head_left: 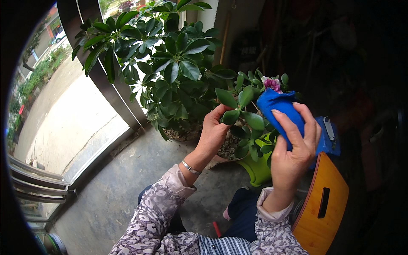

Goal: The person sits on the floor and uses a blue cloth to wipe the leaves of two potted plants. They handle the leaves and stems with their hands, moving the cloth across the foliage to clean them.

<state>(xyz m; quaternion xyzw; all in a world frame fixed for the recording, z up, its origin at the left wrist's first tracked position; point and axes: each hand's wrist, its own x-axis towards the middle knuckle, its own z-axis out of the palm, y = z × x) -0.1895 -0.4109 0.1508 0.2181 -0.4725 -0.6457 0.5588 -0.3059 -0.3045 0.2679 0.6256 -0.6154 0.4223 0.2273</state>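
Note:
My left hand (214, 130) pinches a stem or leaf of a jade plant (254, 121), a succulent with thick oval leaves in a pot with soil. A blue cloth (282, 111) is bunched in my right hand (295, 143), its fingers and thumb closed around it. The cloth lies against the right side of the plant, and whether a leaf is under it cannot be seen. A pink and white flower (272, 84) shows just above the cloth.
A bushy umbrella plant (178, 63) stands behind at the left, beside a glass door (95, 140). Under the jade plant is a lime-green plastic object (256, 170). A wooden board with a slot (331, 204) and a blue container (331, 143) are at the right.

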